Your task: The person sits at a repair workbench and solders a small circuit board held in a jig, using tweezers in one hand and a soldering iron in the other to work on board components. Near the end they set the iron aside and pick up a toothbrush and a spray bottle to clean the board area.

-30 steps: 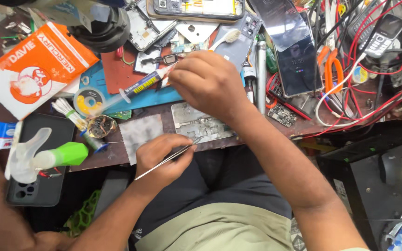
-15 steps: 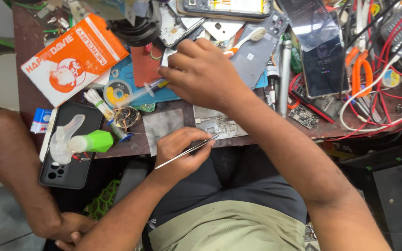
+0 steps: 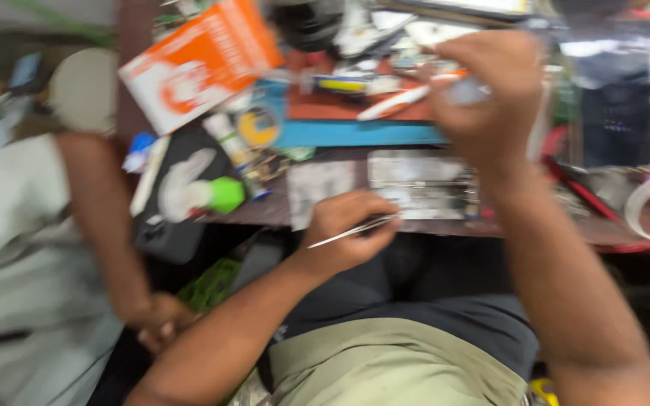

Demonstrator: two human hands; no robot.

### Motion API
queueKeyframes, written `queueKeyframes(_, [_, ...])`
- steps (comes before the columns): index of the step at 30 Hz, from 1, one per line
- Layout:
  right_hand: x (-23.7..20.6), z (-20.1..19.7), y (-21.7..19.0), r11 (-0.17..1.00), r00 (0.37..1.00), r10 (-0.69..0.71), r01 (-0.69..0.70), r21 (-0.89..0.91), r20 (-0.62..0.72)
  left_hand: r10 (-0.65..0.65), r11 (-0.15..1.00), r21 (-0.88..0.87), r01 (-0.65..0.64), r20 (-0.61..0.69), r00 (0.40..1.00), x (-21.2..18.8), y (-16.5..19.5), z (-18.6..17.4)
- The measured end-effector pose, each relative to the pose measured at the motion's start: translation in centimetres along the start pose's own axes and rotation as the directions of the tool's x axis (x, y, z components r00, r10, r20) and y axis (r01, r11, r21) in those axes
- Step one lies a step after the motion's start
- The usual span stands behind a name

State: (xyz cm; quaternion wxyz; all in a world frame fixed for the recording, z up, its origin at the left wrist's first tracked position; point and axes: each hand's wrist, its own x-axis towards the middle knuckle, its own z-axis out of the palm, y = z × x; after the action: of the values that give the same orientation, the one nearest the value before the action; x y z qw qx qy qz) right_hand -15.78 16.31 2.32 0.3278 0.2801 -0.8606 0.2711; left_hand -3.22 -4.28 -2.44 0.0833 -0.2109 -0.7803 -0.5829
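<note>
The picture is blurred by motion. My left hand [image 3: 349,225] rests at the near edge of the bench and pinches thin metal tweezers [image 3: 355,229], whose tips point right toward a silvery circuit board [image 3: 423,184]. My right hand [image 3: 490,86] is raised over the back of the bench with its fingers closed around the end of a white stick-like tool with an orange mark [image 3: 408,98]. A syringe with a yellow label [image 3: 340,83] lies on the red and blue mat [image 3: 355,134].
An orange and white box [image 3: 205,64], a green-capped bottle [image 3: 223,195] and a dark phone [image 3: 171,229] lie at the left. Cables and tools crowd the right side [image 3: 641,188]. Another person's arm [image 3: 103,218] hangs at the left, with that hand [image 3: 161,319] low beside the bench.
My right hand has lifted off the syringe and moved toward the back right, closing on the white tool. The view has swung and blurred. My left hand keeps the tweezers.
</note>
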Motion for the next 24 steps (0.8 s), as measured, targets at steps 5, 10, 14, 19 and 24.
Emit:
queueKeyframes(5, [-3.2,-3.2,2.8,0.868,0.912,0.408,-0.397,0.299,0.029,-0.028,0.999,-0.044,0.027,-0.009,1.000,-0.1,0.2,-0.1])
queueKeyframes(10, [-5.6,-3.8,1.5,0.648,0.814,0.576,-0.511,0.565,0.075,0.008,1.000,-0.005,-0.008,-0.015,1.000,-0.1,0.3,-0.2])
queueKeyframes(14, [-4.6,-4.5,-1.5,0.732,0.886,0.462,-0.412,0.543,0.049,0.027,0.999,-0.018,-0.027,-0.025,0.999,-0.2,0.3,-0.2])
queueKeyframes(19, [-1.7,-4.8,-1.3,0.514,0.798,0.583,-0.507,0.692,0.152,0.021,1.000,-0.016,-0.022,-0.009,1.000,-0.1,0.1,-0.2])
queueKeyframes(24, [4.3,-5.2,3.9,-0.114,0.506,0.812,-0.354,0.928,0.292,0.044,0.999,0.034,-0.042,-0.046,0.998,0.5,1.0,-0.2])
